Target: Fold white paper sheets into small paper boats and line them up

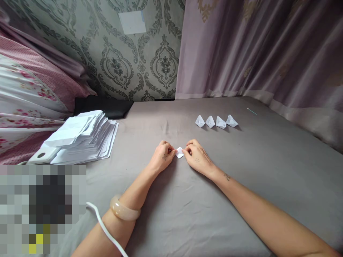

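A small folded piece of white paper (179, 152), roughly diamond-shaped, is held between my two hands over the grey cloth surface. My left hand (162, 156) pinches its left corner between thumb and fingers. At the right corner, my right hand (197, 157) pinches it the same way. Beyond my right hand stands a row of several folded white paper boats (210, 122), set side by side. The fingertips hide the paper's outer corners.
A tall stack of white paper sheets (88, 137) lies at the left, beside a white device (43, 156) and a black flat item (107, 106). A white cable (103, 226) crosses near my left forearm. A thin stick (252, 111) lies at the far right.
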### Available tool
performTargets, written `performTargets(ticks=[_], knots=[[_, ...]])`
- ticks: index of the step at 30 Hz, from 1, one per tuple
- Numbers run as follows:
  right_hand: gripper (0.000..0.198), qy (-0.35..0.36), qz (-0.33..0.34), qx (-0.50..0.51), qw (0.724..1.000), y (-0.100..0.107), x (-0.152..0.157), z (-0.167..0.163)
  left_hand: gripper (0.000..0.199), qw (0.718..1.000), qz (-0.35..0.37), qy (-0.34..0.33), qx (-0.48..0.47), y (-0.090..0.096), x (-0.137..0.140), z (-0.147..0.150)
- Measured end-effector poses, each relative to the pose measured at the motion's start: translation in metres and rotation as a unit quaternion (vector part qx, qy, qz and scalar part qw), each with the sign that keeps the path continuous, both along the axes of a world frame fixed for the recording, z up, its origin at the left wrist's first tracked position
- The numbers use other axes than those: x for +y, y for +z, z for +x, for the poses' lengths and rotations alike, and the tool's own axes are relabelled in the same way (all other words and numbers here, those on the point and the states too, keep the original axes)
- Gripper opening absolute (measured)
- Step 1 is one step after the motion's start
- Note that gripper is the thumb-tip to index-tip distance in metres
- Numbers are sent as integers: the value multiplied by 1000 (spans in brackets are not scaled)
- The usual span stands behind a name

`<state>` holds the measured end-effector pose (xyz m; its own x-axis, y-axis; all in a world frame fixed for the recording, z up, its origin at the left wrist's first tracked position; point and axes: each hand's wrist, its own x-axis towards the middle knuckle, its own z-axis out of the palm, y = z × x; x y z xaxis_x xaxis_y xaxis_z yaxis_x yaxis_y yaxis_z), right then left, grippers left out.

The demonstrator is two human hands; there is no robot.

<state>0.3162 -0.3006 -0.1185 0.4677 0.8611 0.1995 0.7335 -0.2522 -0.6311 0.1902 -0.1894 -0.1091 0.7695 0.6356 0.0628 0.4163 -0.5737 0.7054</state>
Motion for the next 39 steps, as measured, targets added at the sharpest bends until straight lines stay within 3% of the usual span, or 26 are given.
performTargets(ticks=[12,17,21,29,33,36,39], knots=[[22,23,-32,-29,999,7,0,-1,14,999,32,-9,-19,-13,4,1],[11,2,-52,-54,997,8,0,-2,9,998,62,1,-18,-17,4,2],[5,3,-51,-33,998,7,0,-1,7,999,41,2,-18,-16,3,3],[11,24,0,43,999,2,-4,0,9,997,-17,-29,-67,-5,-4,-2],[19,16,59,214,975,6,-6,-3,14,984,-124,-28,-128,1,-10,-1],[27,19,115,358,926,13,-8,-5,23,941,-272,-17,-200,7,-14,-1],[30,11,122,408,905,22,-12,-6,32,913,-356,-20,-198,10,-17,-3]])
